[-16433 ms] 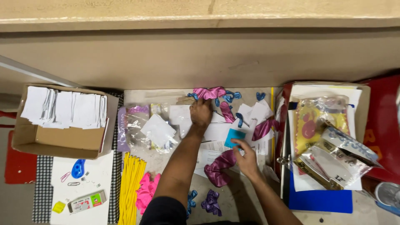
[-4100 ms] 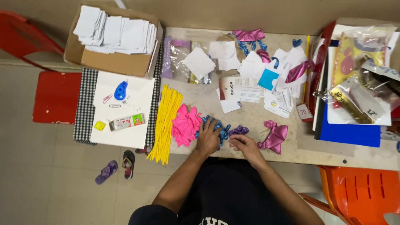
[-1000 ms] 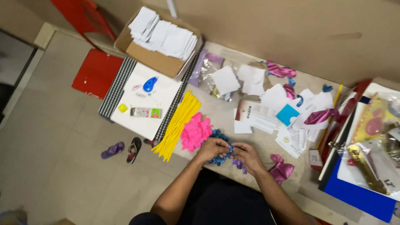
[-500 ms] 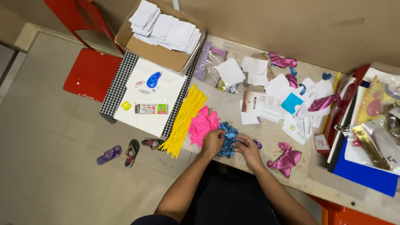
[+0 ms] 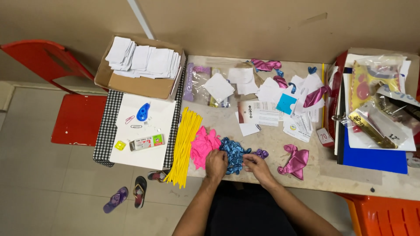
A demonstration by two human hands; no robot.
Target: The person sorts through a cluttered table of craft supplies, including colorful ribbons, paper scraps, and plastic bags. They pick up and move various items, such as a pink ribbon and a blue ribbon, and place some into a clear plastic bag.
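Note:
Both my hands rest at the near edge of the table on a pile of blue balloons (image 5: 234, 153). My left hand (image 5: 216, 164) lies on the pile's left side, fingers curled over it. My right hand (image 5: 256, 166) pinches the pile's right side. A heap of pink balloons (image 5: 203, 146) sits just left of the blue ones, and a bundle of long yellow balloons (image 5: 186, 144) lies further left. A small purple balloon (image 5: 262, 153) sits beside my right hand, and a shiny pink foil piece (image 5: 295, 161) lies to the right.
A cardboard box of white paper slips (image 5: 141, 65) stands at the back left. A white sheet (image 5: 142, 133) with a blue tape dispenser lies on a checked cloth. Papers, packets and a blue folder (image 5: 374, 158) crowd the right. A red chair (image 5: 74, 105) and sandals (image 5: 127, 196) are on the floor.
The view has swung level and the hands stay on the blue balloon pile, which has shifted slightly as they work it. Earlier, both hands were reaching among the papers further back.

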